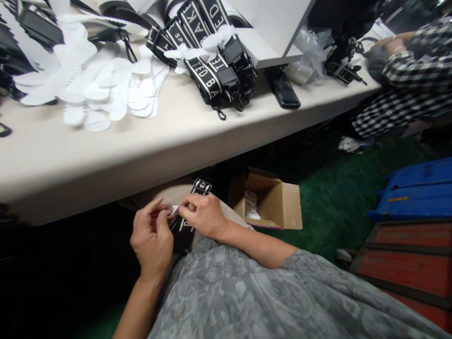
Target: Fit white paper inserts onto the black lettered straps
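Observation:
Over my lap, my right hand (pixel 205 216) pinches a small white strip (pixel 174 210) between thumb and forefinger. From the other side, my left hand (pixel 153 235) has its thumb and fingers closed at the strip's other end. Beneath both hands a black strap with white lettering (pixel 202 187) lies across my lap, partly covered by the right hand. What else the left fingers hold is hidden.
On the table (pixel 123 155) are a heap of white scalloped-edge pieces (pixel 95 84), bundled lettered straps with clips (pixel 208 70) and a black phone (pixel 283 89). An open cardboard box (pixel 292 205) holds white pieces. A blue crate (pixel 416 188) stands right, near a co-worker's checked sleeve (pixel 420 70).

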Motion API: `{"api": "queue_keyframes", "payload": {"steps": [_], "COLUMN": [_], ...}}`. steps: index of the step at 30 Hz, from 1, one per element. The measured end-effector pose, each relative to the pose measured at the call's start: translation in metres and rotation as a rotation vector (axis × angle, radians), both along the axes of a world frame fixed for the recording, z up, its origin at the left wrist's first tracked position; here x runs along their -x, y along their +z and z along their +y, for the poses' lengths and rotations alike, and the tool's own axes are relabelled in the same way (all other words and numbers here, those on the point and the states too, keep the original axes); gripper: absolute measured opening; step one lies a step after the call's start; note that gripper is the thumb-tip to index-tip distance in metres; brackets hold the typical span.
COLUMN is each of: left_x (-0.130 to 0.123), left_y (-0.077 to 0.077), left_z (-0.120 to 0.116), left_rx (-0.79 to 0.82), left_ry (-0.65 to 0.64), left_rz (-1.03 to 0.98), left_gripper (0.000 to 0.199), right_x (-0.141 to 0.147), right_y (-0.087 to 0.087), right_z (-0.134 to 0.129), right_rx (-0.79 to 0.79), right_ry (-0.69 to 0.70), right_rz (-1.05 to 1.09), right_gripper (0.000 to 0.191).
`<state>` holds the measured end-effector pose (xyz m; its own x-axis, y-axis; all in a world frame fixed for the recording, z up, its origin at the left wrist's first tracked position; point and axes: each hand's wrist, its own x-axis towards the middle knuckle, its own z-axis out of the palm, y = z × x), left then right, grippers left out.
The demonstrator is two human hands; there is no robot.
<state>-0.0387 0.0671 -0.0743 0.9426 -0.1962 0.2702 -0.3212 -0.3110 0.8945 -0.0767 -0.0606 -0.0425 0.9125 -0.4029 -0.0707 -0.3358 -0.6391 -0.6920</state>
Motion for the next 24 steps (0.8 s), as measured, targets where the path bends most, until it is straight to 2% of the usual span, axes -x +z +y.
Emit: {"api": "queue_keyframes", "payload": {"steps": [3, 6, 10, 12, 14, 18, 24], "left_x": [-0.009, -0.021, -0.036, -0.040, -0.039, -0.028, -0.016], "left_y": [-0.003, -0.003, 0.001, 0.004, 0.006, 0.008, 0.012], "left_z": [0.009, 0.013, 0.014, 0.014, 0.014, 0.006, -0.008], "left_rx": [0.027, 0.008, 0.020, 0.007, -0.005, 0.112, 0.434], "left_ry": [-0.198, -0.299, -0.452, -0.475, -0.430, -0.212, -0.023], "left_rz": [0.009, -0.067, -0.194, -0.177, -0.052, 0.396, 0.706], "left_gripper": [0.017, 0.017, 0.011, 0.010, 0.014, 0.023, 0.037], "right_x": [0.003, 0.005, 0.007, 0.008, 0.009, 0.009, 0.004], "right_y": [-0.002, -0.003, -0.002, -0.003, -0.006, -0.008, 0.019], "right_z": [-0.004, -0.008, -0.012, -0.015, -0.020, -0.031, -0.045], "right_rx": [-0.068, -0.064, 0.092, 0.211, 0.299, 0.411, 0.592], "right_ry": [0.006, 0.024, 0.117, 0.194, 0.292, 0.504, 0.804], "right_rz": [-0.068, -0.064, -0.133, -0.215, -0.289, -0.373, -0.420], "right_gripper": [0.009, 0.009, 0.021, 0.022, 0.023, 0.032, 0.039]}}
